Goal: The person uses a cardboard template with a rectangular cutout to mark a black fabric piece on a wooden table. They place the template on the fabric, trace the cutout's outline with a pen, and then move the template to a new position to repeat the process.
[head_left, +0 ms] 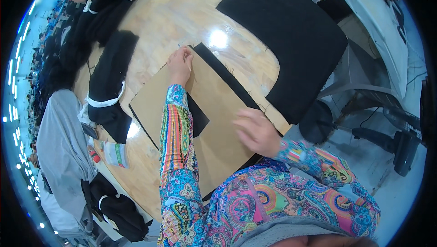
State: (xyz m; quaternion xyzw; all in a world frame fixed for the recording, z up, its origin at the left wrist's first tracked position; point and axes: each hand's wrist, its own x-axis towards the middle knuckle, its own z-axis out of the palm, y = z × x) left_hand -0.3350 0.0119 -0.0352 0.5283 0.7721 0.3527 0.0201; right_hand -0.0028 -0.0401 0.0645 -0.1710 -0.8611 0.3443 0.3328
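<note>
A large brown card pattern lies on black fabric, whose edges stick out around it. Through a cut-out in the card, a dark patch shows. At the card's far corner my left hand is closed, its fingers bent and drawn together. A small pale tip pokes out by those fingertips; what they hold is too small to make out. My right hand is over the card's right side, slightly blurred, with its fingers stretched out and nothing seen in them.
A wide black fabric piece lies on the wooden table at the right. Rolled black bundles tied with white strips line the left. Nearby are a small plastic packet and grey cloth. A fan stands right of the table.
</note>
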